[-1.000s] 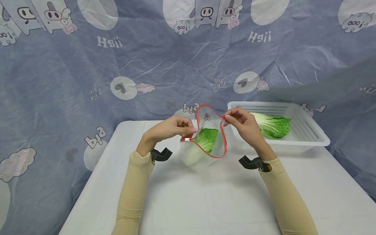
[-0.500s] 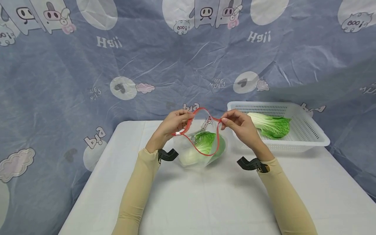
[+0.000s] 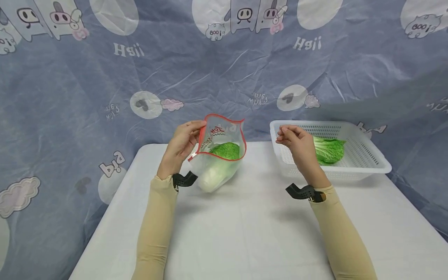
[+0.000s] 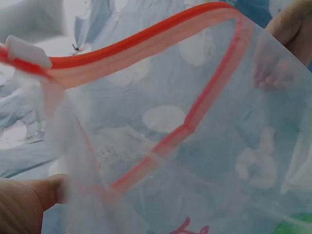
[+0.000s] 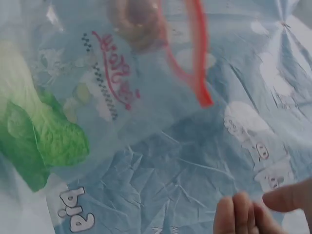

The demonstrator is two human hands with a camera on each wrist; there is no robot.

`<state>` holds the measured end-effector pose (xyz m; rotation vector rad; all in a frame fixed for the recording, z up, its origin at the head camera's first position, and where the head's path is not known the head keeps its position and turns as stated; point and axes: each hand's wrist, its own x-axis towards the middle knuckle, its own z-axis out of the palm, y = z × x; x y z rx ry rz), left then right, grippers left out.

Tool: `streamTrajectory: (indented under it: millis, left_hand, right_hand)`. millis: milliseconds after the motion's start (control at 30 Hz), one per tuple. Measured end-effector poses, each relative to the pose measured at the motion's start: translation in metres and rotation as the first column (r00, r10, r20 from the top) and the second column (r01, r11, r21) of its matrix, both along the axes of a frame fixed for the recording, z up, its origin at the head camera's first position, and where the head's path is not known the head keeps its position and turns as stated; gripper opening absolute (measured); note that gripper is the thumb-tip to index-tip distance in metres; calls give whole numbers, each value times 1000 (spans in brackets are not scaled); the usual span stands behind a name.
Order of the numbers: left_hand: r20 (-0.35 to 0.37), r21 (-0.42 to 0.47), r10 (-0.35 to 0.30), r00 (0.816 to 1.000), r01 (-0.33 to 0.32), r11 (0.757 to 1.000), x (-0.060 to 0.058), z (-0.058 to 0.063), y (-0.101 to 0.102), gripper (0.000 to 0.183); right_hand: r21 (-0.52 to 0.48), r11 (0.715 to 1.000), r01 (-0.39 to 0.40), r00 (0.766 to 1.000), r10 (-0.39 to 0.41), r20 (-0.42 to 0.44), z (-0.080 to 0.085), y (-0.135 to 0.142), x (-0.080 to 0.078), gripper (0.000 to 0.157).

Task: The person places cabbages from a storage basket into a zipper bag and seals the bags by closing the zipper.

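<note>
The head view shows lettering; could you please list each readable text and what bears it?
"Haii": blue-grey printed fabric backdrop
"BOO": outlined cloud shapes on it
Seemingly "bid", letters perhaps flipped: same backdrop
Too small to read surely: grey words there; red script on the clear, red-rimmed plastic bag

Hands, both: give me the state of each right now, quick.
Left hand: closed, holding the bag by its edge.
Right hand: open, fingers loosely curled, holding nothing.

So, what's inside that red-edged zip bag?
A napa cabbage: green leaves show inside the red rim, the pale base through the cloudy bag. Its own bulk hides its underside.
</note>
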<state>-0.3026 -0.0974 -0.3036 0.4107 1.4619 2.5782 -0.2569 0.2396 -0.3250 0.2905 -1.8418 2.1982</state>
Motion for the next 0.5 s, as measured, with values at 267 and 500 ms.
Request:
streamTrajectory:
  millis: [267,500]
  left_hand:
    - [-85,-200,110,990,-126,972,4,1,-10,8]
    - [-48,-414,-109,993,80,907,2,-12,24,12]
  right_hand:
    - [-476,879,40,946,119,300,-8,44,-20,26]
    - [-723,630,285,794,268,546,-22,80,-42,51]
